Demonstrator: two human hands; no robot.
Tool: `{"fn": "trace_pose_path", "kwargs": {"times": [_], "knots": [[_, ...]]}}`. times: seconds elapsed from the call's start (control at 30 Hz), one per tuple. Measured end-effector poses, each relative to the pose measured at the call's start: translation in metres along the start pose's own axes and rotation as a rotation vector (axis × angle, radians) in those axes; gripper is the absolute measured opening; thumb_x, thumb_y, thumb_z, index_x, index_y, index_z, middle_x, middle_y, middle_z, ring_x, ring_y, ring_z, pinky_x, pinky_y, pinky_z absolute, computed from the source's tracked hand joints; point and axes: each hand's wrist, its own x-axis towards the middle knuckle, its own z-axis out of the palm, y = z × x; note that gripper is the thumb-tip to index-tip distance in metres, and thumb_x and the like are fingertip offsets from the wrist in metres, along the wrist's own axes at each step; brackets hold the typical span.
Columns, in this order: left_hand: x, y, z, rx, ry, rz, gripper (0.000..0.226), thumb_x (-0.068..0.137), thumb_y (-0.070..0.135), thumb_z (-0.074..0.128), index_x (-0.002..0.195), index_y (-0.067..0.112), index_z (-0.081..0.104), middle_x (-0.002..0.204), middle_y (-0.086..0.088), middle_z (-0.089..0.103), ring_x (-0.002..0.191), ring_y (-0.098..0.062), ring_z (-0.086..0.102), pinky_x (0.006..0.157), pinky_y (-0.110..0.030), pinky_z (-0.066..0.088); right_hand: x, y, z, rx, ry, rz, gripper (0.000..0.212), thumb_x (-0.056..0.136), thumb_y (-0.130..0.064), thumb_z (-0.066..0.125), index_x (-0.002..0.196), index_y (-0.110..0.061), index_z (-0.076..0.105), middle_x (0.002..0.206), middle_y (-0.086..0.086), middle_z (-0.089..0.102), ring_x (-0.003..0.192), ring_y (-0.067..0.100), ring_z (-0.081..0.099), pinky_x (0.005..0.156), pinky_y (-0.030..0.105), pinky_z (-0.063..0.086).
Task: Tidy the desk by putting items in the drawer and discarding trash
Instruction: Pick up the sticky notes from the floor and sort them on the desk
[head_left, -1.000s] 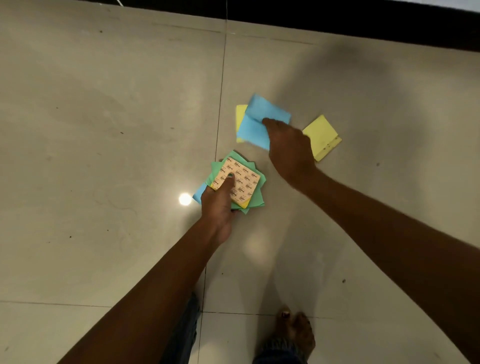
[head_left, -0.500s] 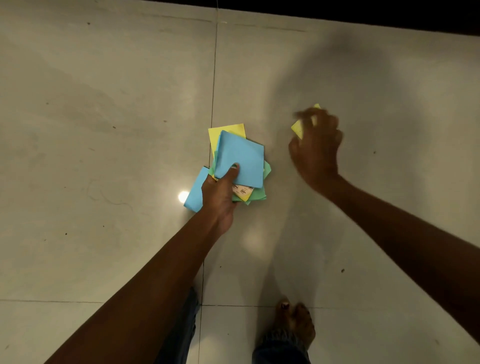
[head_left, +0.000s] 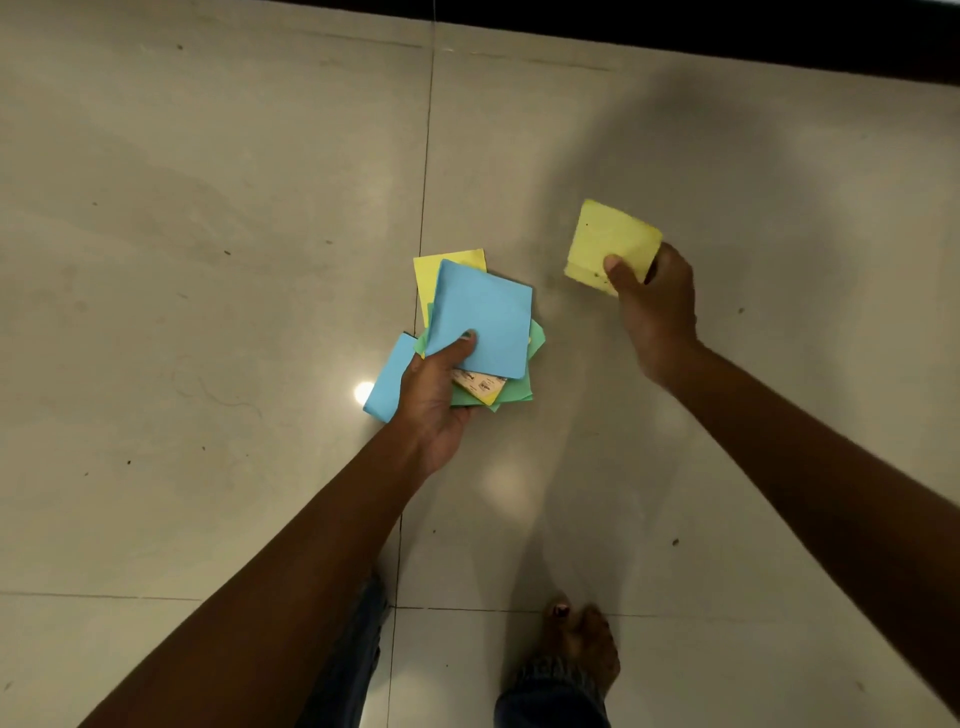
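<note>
My left hand (head_left: 435, 395) grips a loose stack of sticky-note pads (head_left: 483, 327): a blue pad on top under my thumb, with yellow, green, another blue and a printed tan sheet fanned out beneath. To the right, my right hand (head_left: 655, 306) pinches a yellow sticky-note pad (head_left: 609, 244) between thumb and fingers, lifted above the floor. The two hands are apart, the yellow pad roughly level with the top of the stack.
Below me is a glossy beige tiled floor (head_left: 208, 260) with grout lines and a bright light reflection (head_left: 363, 391). My bare foot (head_left: 579, 644) and jeans legs show at the bottom. A dark strip (head_left: 727, 31) runs along the top edge.
My right hand laid the blue pad on the stack in my left hand, reached right to the yellow pad on the floor, and now has it picked up.
</note>
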Motion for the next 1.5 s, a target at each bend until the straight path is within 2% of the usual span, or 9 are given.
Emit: {"fn": "trace_pose_path", "kwargs": {"times": [0.1,0.23,0.53,0.77,0.97,1.07,1.17,1.37,1.5], "knots": [[-0.003,0.002,0.000,-0.031,0.001,-0.004,0.011,0.089,0.013,0.059,0.100,0.016,0.058,0.107,-0.010,0.065,0.096,-0.026,0.062,0.089,-0.046,0.049,-0.042,-0.020,0.008,0.300,-0.231,0.013,0.012,0.086,-0.010,0.065,0.096,-0.011,0.058,0.081,0.003,0.064,0.068,0.005,0.062,0.059,0.022,0.052],[-0.005,0.009,-0.003,0.017,-0.108,-0.035,0.044,0.089,0.044,0.054,0.122,0.016,0.059,0.115,-0.009,0.066,0.101,-0.025,0.063,0.081,-0.038,0.055,-0.077,-0.018,0.037,-0.081,-0.428,-0.083,0.033,0.076,-0.029,0.070,0.097,-0.005,0.060,0.089,0.013,0.067,0.077,0.022,0.060,0.065,0.030,0.041],[0.001,0.062,-0.062,0.034,0.040,0.121,0.036,0.087,0.016,0.062,0.122,0.012,0.059,0.116,-0.008,0.067,0.101,-0.024,0.065,0.073,-0.034,0.059,-0.059,-0.041,0.087,-0.281,-0.122,-0.312,0.033,0.079,-0.008,0.058,0.112,-0.012,0.051,0.111,0.007,0.050,0.102,0.025,0.051,0.083,0.041,0.045],[-0.004,0.074,-0.091,-0.054,0.059,0.153,0.017,0.089,0.015,0.059,0.106,0.018,0.062,0.098,-0.003,0.073,0.091,-0.021,0.069,0.078,-0.037,0.058,-0.027,-0.036,0.117,-0.886,-0.419,-0.509,0.072,0.077,-0.015,0.072,0.137,-0.020,0.032,0.138,0.006,0.033,0.124,0.030,0.031,0.089,0.043,0.036],[-0.005,0.070,-0.084,-0.098,0.033,0.125,0.015,0.089,0.015,0.059,0.103,0.016,0.063,0.106,-0.006,0.070,0.097,-0.024,0.067,0.086,-0.039,0.055,-0.019,-0.043,0.111,-0.861,-0.377,-0.043,0.065,0.071,-0.036,0.077,0.123,-0.016,0.045,0.134,0.011,0.030,0.125,0.030,0.029,0.093,0.041,0.035],[-0.004,0.068,-0.079,-0.111,0.009,0.114,0.017,0.090,0.015,0.058,0.106,0.015,0.062,0.111,-0.008,0.068,0.103,-0.026,0.064,0.087,-0.040,0.054,-0.024,-0.043,0.104,-0.404,-0.278,-0.014,0.023,0.084,-0.037,0.063,0.093,-0.016,0.059,0.109,0.011,0.046,0.102,0.026,0.043,0.082,0.037,0.038],[-0.004,0.065,-0.073,-0.114,-0.004,0.110,0.024,0.090,0.015,0.058,0.114,0.015,0.059,0.116,-0.009,0.066,0.109,-0.028,0.061,0.089,-0.042,0.053,-0.051,-0.055,0.094,0.055,-0.246,-0.032,0.032,0.092,-0.029,0.055,0.063,-0.021,0.042,0.069,0.000,0.045,0.062,0.012,0.041,0.059,0.024,0.034],[-0.007,0.065,-0.053,-0.054,-0.044,0.097,0.029,0.089,0.030,0.059,0.115,0.015,0.061,0.104,-0.004,0.072,0.098,-0.019,0.067,0.083,-0.037,0.057,-0.097,-0.059,0.112,-0.015,-0.434,-0.146,0.026,0.090,-0.026,0.059,0.068,-0.023,0.046,0.075,0.000,0.048,0.067,0.013,0.044,0.062,0.025,0.034],[-0.002,0.066,-0.058,0.047,0.048,0.151,0.031,0.087,0.015,0.064,0.117,0.018,0.060,0.118,-0.006,0.066,0.099,-0.019,0.066,0.074,-0.034,0.059,-0.099,-0.060,0.121,-0.038,-0.253,-0.188,0.016,0.088,-0.019,0.057,0.099,-0.008,0.054,0.098,0.005,0.050,0.087,0.019,0.052,0.075,0.034,0.044]]}}
